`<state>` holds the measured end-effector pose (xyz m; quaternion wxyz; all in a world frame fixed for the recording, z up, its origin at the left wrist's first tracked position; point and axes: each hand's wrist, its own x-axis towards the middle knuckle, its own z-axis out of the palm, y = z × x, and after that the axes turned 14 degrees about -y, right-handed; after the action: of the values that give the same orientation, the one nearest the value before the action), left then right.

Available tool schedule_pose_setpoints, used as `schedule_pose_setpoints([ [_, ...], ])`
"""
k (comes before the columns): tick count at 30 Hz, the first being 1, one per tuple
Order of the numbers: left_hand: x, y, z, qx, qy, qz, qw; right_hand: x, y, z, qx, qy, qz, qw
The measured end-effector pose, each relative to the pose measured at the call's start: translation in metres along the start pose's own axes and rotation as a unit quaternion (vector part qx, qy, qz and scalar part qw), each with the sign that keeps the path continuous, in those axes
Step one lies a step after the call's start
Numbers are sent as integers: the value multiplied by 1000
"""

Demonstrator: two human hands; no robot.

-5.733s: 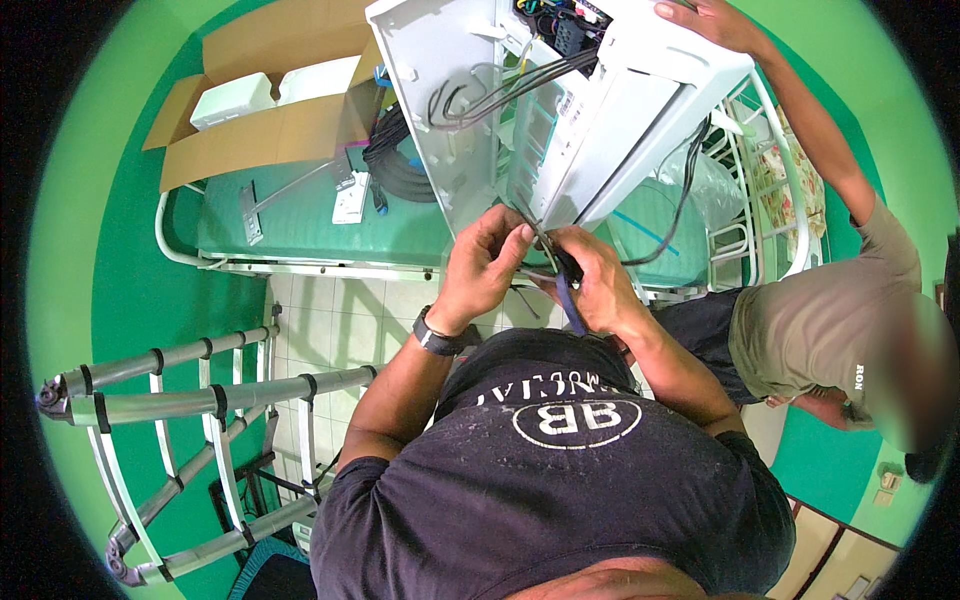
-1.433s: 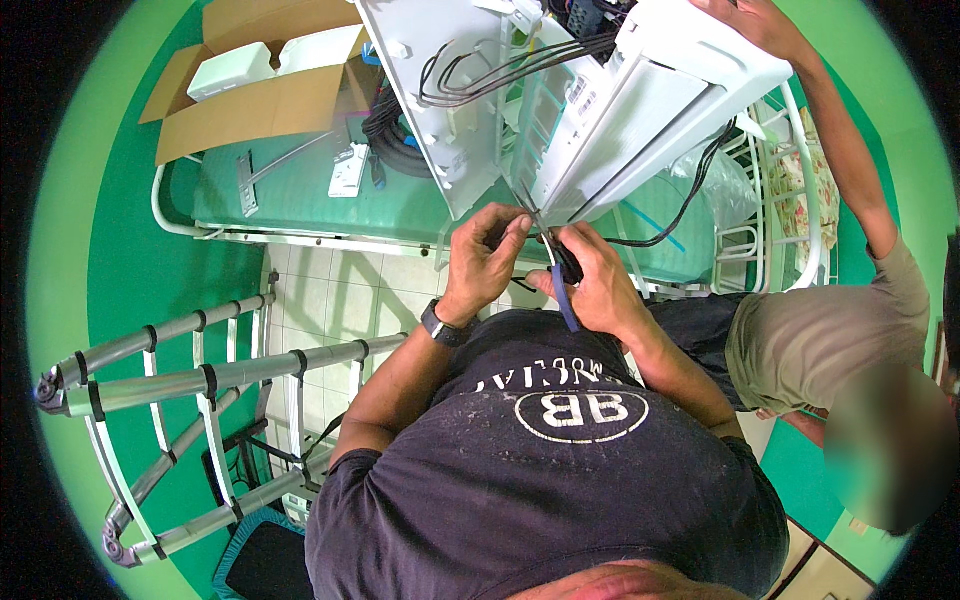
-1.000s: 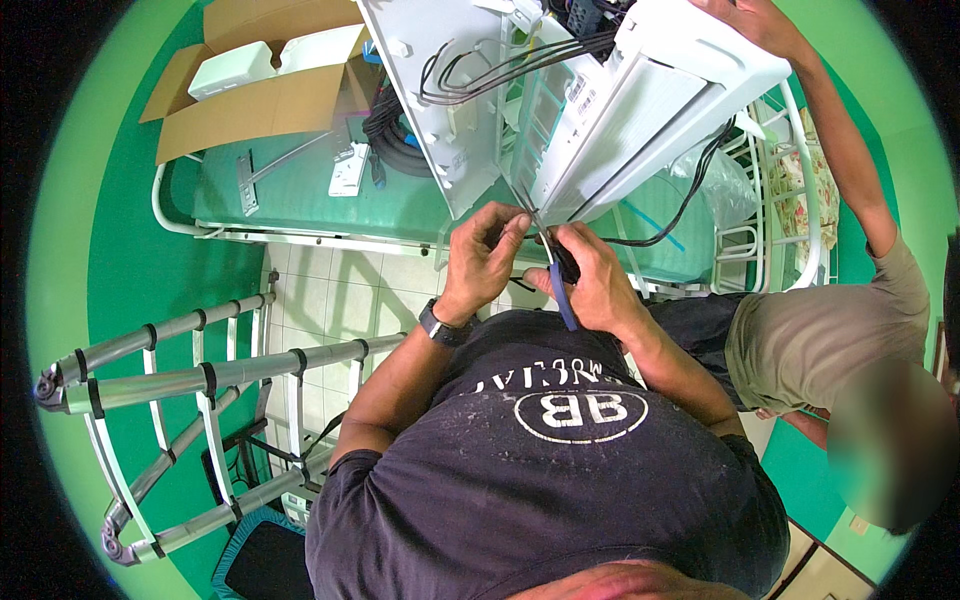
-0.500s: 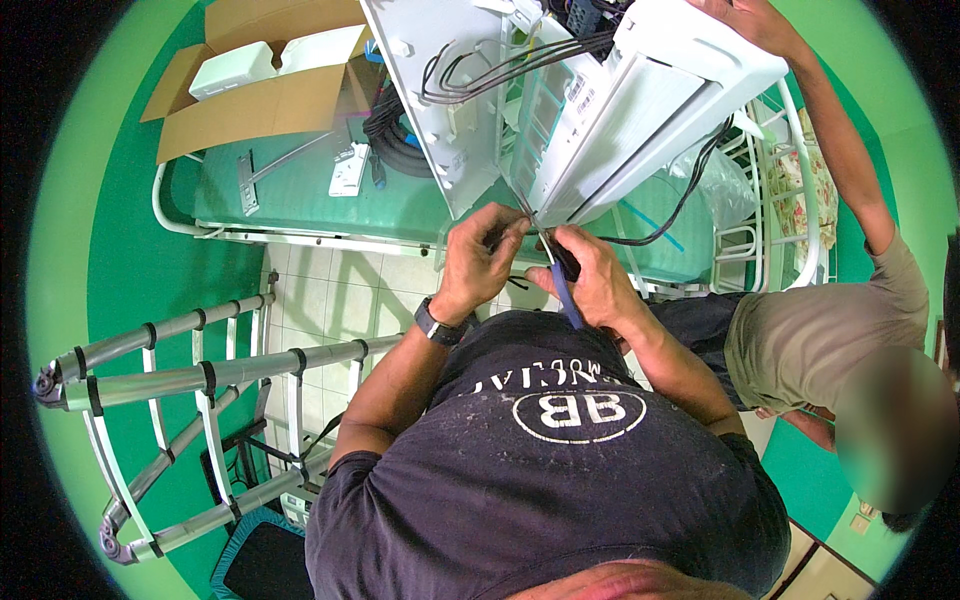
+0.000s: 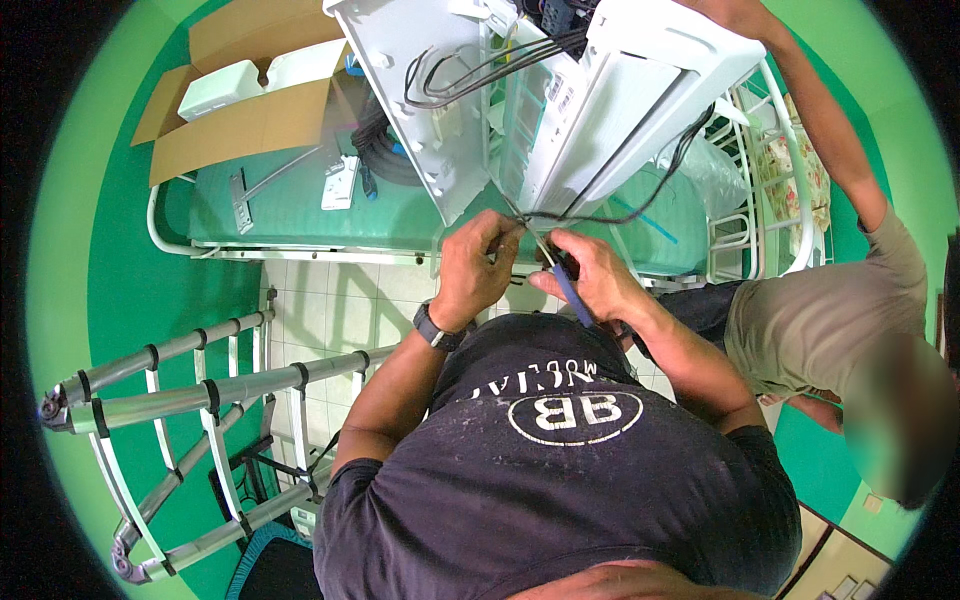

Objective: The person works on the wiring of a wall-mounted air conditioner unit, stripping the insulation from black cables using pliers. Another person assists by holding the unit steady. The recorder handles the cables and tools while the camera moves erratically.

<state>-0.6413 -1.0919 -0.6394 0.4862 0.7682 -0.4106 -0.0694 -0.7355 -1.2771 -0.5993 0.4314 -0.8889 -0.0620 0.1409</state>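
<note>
A pair of blue-handled pliers (image 5: pixel 569 290) is gripped in my right hand (image 5: pixel 592 275), their thin metal jaws pointing up and left. My left hand (image 5: pixel 478 262) is closed in a pinch on a thin black cable (image 5: pixel 620 216) right beside the jaw tips. Whether the jaws bite on the cable is hidden by my fingers. Just beyond both hands, the white indoor air conditioner unit (image 5: pixel 640 110) stands on end with its white panel (image 5: pixel 405 90) swung out to the left. Several dark wires (image 5: pixel 500 72) run between unit and panel.
Another person's arm (image 5: pixel 835 130) reaches to the unit's top from the right. On the green bed (image 5: pixel 290 215) are an open cardboard box (image 5: pixel 240 140), a coiled dark hose (image 5: pixel 385 155) and a white plate (image 5: pixel 340 182). A folded metal ladder (image 5: pixel 240 385) stands at the left.
The view has shifted slightly. The black cable now runs across to my fingertips, where before it hung further right. Both hands keep their grip near the same spot.
</note>
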Motion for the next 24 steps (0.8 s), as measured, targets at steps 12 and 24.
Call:
schedule_pose_setpoints([
  [12, 6, 16, -19, -163, -86, -80, 980, 16, 20, -7, -25, 59, -167, 984],
  [24, 6, -10, 9, 64, 2, 27, 998, 6, 11, 26, 7, 182, -105, 978],
])
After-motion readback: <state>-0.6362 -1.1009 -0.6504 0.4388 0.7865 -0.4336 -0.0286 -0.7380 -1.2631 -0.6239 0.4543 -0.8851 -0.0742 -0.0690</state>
